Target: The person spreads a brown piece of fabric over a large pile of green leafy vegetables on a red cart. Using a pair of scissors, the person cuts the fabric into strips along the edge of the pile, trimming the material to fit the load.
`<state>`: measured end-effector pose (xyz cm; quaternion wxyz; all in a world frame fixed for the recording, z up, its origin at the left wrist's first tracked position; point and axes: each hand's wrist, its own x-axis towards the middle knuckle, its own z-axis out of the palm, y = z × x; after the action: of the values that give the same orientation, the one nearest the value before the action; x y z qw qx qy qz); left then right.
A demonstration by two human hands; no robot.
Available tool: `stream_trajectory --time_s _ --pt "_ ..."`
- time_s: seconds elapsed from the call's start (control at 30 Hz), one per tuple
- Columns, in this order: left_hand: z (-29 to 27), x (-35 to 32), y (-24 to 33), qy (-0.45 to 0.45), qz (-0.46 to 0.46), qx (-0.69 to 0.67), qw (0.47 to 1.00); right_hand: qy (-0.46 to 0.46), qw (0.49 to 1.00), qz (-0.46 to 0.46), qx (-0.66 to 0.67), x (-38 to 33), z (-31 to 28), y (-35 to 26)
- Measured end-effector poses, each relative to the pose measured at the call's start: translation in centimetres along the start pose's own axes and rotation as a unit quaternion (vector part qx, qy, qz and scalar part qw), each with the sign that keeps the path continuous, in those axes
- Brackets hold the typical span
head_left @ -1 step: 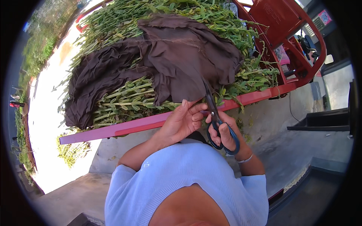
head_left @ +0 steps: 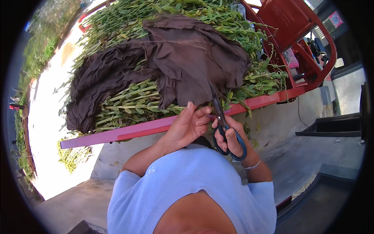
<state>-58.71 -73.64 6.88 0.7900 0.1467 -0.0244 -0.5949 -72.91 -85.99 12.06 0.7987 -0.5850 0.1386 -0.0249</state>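
A dark brown cloth [head_left: 191, 58] lies crumpled over a heap of cut green plants [head_left: 132, 95]. My left hand [head_left: 191, 121] pinches the near edge of the cloth between thumb and fingers. In my right hand [head_left: 233, 136] is a pair of scissors [head_left: 219, 117] with dark blades and blue handles, my fingers through the loops. The blades point away from me and reach the cloth's near edge, just right of my left fingertips. How far apart the blades stand is hard to make out.
The plants fill the bed of a red cart, whose near rail [head_left: 156, 125] runs in front of me. Its red seat frame [head_left: 282, 23] rises at the far right. Black trays [head_left: 331, 125] stand on the concrete floor [head_left: 269, 146] at the right. More plants [head_left: 74, 158] lie at the left.
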Motion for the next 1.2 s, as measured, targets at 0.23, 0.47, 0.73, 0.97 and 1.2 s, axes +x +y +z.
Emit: stream_trajectory --time_s 0.23,0.47,0.73,0.97,1.2 --pt "-1.2 0.9 -0.4 0.016 -0.003 -0.111 0.994 0.023 0.998 -0.006 -0.055 -0.2 0.0 1.1" --pt "0.3 0.6 -0.9 0.091 0.061 -0.032 0.993 0.019 0.991 0.053 -0.120 -1.7 -1.1 1.9" --pt "0.1 0.7 -1.4 0.065 0.084 -0.006 0.994 -0.008 0.971 0.080 -0.224 -1.9 -1.7 -0.1" --pt "0.2 0.7 -1.6 0.097 0.091 0.019 0.991 0.038 0.983 0.045 -0.174 -0.6 -0.4 0.6" --pt "0.2 0.9 -1.7 0.083 0.099 0.010 0.992 0.065 0.977 0.013 -0.202 -0.5 -0.3 1.2"
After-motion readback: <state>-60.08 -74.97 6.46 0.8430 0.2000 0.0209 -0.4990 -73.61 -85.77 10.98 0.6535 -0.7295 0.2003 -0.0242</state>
